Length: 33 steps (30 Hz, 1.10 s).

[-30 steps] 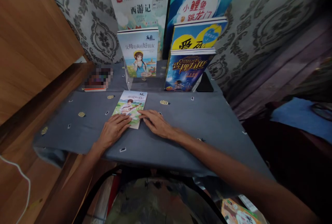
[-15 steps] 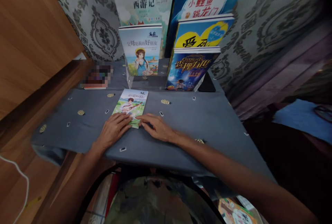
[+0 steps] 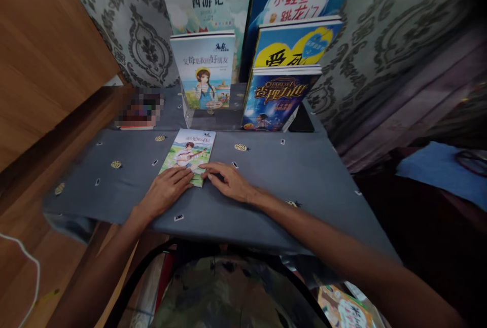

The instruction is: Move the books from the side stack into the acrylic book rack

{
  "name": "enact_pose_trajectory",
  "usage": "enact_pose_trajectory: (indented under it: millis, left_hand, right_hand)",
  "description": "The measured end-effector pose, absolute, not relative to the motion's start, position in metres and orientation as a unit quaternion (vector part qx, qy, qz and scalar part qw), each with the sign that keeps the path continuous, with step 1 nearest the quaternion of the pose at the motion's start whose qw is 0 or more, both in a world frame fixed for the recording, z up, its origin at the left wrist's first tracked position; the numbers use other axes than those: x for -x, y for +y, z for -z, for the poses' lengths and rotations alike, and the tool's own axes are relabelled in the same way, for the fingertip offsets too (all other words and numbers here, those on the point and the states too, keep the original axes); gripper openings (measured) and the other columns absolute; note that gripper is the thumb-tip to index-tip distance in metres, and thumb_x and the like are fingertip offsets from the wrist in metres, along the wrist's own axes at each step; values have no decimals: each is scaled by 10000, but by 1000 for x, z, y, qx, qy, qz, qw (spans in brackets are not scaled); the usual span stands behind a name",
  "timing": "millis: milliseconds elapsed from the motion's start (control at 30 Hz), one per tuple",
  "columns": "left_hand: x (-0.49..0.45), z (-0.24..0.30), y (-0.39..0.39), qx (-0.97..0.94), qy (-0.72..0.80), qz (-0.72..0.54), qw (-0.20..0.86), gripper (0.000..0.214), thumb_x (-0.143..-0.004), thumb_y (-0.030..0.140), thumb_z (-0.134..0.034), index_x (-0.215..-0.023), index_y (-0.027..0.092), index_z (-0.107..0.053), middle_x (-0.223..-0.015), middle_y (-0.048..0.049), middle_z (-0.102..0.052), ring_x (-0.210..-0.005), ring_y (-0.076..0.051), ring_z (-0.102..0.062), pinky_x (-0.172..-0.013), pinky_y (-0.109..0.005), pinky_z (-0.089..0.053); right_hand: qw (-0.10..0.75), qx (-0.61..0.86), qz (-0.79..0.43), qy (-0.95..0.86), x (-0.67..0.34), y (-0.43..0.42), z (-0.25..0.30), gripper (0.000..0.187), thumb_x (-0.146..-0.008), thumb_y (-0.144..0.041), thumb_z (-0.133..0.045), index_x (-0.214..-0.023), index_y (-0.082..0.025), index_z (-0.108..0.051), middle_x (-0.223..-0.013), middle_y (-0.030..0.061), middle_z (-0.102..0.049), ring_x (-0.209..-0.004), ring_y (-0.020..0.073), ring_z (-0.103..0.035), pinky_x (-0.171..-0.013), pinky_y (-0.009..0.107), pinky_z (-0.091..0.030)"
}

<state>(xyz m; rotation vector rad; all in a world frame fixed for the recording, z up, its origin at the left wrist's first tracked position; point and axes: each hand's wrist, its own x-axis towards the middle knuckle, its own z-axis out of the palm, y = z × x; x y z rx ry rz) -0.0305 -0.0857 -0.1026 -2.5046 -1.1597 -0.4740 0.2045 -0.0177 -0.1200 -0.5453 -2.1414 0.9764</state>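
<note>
A thin book with a green illustrated cover (image 3: 188, 154) lies flat on the grey tablecloth (image 3: 289, 171) in front of me. My left hand (image 3: 164, 191) rests on the book's near left corner, fingers stretched flat over it. My right hand (image 3: 228, 181) lies flat on the cloth at the book's near right corner, fingertips touching its edge. Neither hand grips anything.
Behind the book a clear stand holds upright books: a pale one with a girl (image 3: 203, 72), a dark blue one (image 3: 277, 97) and a yellow-and-blue one (image 3: 299, 44). Taller books lean on the patterned wall. A wooden cabinet (image 3: 45, 54) stands left. A blurred object (image 3: 139, 110) lies at back left.
Both hands stay on the book's near edge; the right hand has slid slightly toward the book's corner. The view has shifted a little.
</note>
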Motion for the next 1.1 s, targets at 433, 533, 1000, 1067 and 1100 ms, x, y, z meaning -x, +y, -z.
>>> enact_pose_trajectory:
  millis: [433, 533, 1000, 1067, 1100]
  left_hand:
    - [32, 107, -87, 867, -440, 210, 106, 277, -995, 285, -512, -1210, 216, -672, -1152, -75, -738, -1087, -219, -677, -943, -412, -567]
    - [32, 108, -87, 866, -440, 209, 112, 274, -986, 301, -531, -1199, 205, -673, -1167, -80, -733, -1088, -228, -674, -949, -411, -562]
    - [25, 93, -91, 864, -456, 190, 93, 247, -1002, 282, -482, -1095, 179, -686, -1096, -80, -733, -1017, -223, -677, -897, -405, -573]
    - [21, 85, -89, 865, -456, 191, 93, 234, -999, 260, -482, -1058, 180, -694, -1063, -78, -734, -990, -220, -683, -858, -389, -580]
    - [16, 78, -87, 864, -455, 195, 94, 230, -998, 254, -482, -1042, 181, -696, -1053, -79, -733, -983, -219, -684, -845, -383, -581]
  right_hand:
    - [343, 183, -358, -849, -206, -21, 117, 346, -956, -152, -471, -1259, -199, -632, -1007, 74, -736, -971, 196, -661, -887, 376, -531]
    - [312, 178, -326, -875, -205, -24, 114, 296, -956, -165, -485, -1182, -176, -676, -1020, 99, -714, -935, 202, -659, -873, 378, -540]
    - [311, 174, -297, -886, -203, -24, 113, 247, -938, -153, -508, -1073, -148, -715, -977, 104, -724, -879, 188, -677, -828, 331, -548]
    - [314, 175, -297, -885, -203, -24, 112, 249, -932, -146, -508, -1068, -142, -717, -975, 108, -729, -874, 190, -683, -826, 329, -547]
    - [314, 176, -297, -885, -204, -24, 112, 247, -931, -144, -509, -1065, -146, -717, -975, 106, -731, -876, 190, -684, -830, 330, -546]
